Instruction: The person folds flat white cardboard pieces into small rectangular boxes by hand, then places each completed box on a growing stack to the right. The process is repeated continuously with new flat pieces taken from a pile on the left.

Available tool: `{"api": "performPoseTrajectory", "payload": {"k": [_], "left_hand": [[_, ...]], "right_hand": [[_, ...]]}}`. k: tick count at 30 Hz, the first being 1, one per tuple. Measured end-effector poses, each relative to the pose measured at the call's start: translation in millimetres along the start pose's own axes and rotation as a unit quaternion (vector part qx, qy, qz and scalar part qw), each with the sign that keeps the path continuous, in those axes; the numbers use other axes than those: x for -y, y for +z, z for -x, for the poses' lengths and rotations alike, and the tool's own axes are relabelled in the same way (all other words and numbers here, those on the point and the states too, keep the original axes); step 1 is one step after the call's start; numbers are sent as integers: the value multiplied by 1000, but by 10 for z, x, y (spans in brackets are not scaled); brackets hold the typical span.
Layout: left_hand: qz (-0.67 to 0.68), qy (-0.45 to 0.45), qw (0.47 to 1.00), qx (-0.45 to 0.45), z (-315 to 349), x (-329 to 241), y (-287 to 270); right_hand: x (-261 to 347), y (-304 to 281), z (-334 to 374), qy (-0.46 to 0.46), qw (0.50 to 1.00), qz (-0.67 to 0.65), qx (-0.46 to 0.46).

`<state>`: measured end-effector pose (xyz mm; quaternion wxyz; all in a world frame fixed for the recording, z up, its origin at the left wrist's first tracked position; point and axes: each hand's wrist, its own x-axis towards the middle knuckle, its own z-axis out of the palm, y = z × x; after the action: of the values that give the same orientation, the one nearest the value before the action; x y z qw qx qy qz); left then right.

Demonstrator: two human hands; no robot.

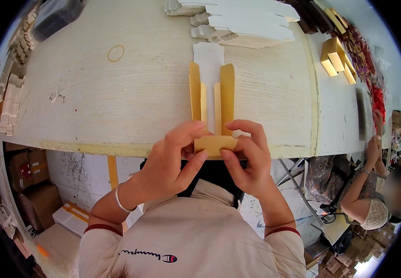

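A long, narrow cardboard box (227,97), gold outside and white inside, lies part-folded at the table's front edge, its two long sides raised. Its near gold end flap (215,145) stands up between my hands. My left hand (177,155) pinches the flap's left corner, thumb on the front face and fingers behind. On the right corner, my right hand (249,155) grips the same way, its index finger curled by the right side wall. The white far end flap (208,53) lies flat, pointing away from me.
Stacks of flat white box blanks (247,23) lie at the far side. A rubber band (115,53) rests left of centre. Folded gold boxes (335,58) stand at the far right, near another person (367,199). More card pieces (11,102) line the left edge.
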<state>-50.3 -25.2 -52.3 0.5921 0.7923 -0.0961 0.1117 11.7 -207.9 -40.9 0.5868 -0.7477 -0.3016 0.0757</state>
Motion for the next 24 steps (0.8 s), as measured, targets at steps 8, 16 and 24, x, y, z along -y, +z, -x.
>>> {"api": "performPoseTrajectory", "payload": {"k": [8, 16, 24], "left_hand": [[-232, 124, 964, -34, 18, -36, 29], [-383, 151, 910, 50, -87, -127, 27], [-425, 164, 889, 47, -142, -208, -46]], "right_hand": [[-126, -18, 94, -204, 942, 266, 0], [58, -26, -81, -156, 922, 335, 118], [64, -77, -102, -112, 945, 264, 159]]}}
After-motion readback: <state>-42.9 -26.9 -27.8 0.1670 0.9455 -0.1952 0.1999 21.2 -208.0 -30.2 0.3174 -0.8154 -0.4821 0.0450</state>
